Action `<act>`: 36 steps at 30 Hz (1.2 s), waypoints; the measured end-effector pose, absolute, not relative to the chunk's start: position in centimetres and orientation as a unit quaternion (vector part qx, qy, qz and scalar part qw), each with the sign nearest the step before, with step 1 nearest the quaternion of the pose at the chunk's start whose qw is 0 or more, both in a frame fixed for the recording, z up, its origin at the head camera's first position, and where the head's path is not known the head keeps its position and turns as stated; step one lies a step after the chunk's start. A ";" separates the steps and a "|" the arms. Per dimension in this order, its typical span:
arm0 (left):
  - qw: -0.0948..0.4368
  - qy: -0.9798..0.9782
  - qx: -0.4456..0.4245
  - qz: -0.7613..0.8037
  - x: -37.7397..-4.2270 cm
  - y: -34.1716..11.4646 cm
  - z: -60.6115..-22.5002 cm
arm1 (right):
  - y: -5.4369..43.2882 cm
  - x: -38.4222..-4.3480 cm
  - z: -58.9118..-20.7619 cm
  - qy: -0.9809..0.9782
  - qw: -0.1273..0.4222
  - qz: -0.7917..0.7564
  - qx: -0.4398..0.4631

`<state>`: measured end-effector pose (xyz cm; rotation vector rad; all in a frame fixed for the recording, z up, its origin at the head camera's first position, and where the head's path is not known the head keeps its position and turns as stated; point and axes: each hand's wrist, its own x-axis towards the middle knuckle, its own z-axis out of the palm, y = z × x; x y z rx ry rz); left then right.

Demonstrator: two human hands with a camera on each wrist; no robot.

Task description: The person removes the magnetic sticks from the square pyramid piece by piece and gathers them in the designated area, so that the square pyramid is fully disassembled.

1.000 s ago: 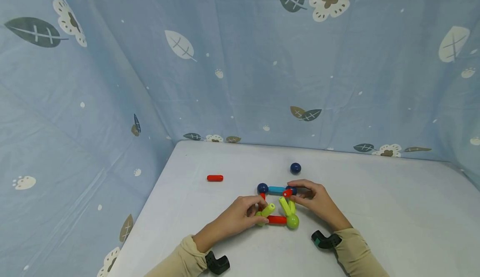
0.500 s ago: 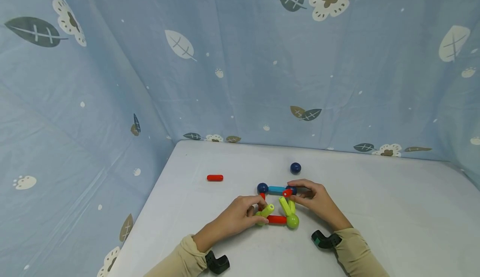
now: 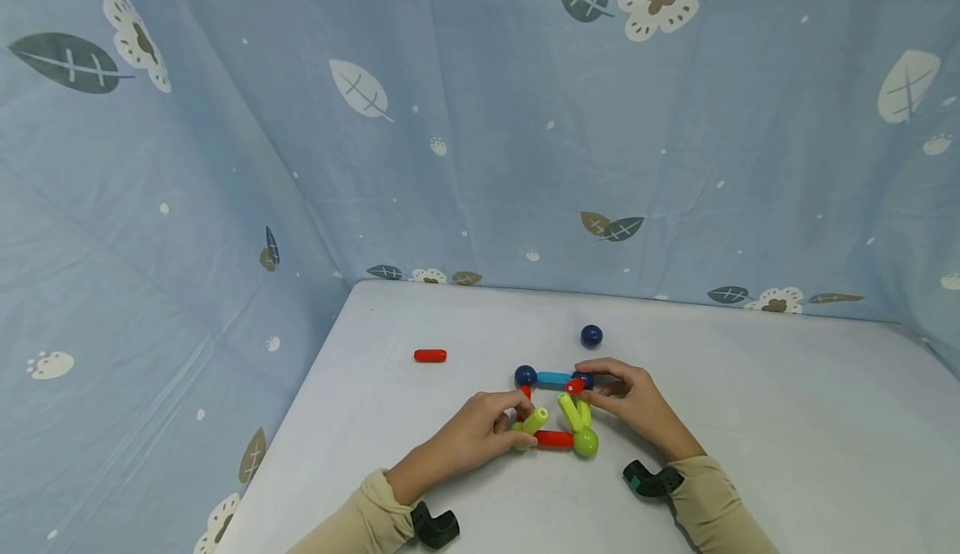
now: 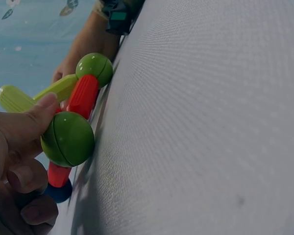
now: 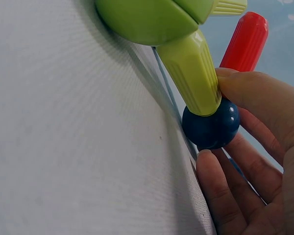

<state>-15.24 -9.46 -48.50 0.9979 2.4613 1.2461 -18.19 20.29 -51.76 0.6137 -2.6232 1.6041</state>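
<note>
A four-sided frame of magnetic balls and rods lies on the table between both hands. My left hand (image 3: 476,433) pinches its front left green ball (image 4: 67,139), the thumb lying by the yellow-green rod (image 3: 536,421) that rises from it. At the back right corner, my right hand (image 3: 633,400) grips a dark blue ball (image 5: 210,127) that bears a raised red rod (image 5: 245,41). A light blue rod (image 3: 553,380) runs to the other blue ball (image 3: 525,376). Along the front, a red rod (image 3: 553,439) joins the held green ball to another green ball (image 3: 585,442), which carries two yellow-green rods.
A loose red rod (image 3: 430,356) lies at the back left of the white-covered table (image 3: 787,421). Behind the frame sits a loose dark blue ball (image 3: 591,336). Patterned blue cloth (image 3: 495,162) hangs along the back and left sides.
</note>
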 end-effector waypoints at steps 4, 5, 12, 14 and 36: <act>0.106 0.833 0.338 0.425 -15.2 -9.4 -48.4 | 20.3 -18.2 -51.7 -0.837 0.003 0.512 0.194; 0.108 0.832 0.338 0.426 -15.2 -9.4 -48.4 | 20.3 -18.1 -51.7 -0.837 0.002 0.512 0.194; 0.126 0.820 0.339 0.443 -15.2 -9.3 -48.5 | 20.4 -18.1 -51.7 -0.834 -0.005 0.517 0.193; 0.136 0.816 0.336 0.451 -15.2 -9.3 -48.4 | 20.4 -18.1 -51.7 -0.834 -0.007 0.518 0.191; 0.098 0.821 0.278 0.488 -15.6 -9.7 -47.9 | 20.4 -18.2 -51.9 -0.834 -0.004 0.516 0.196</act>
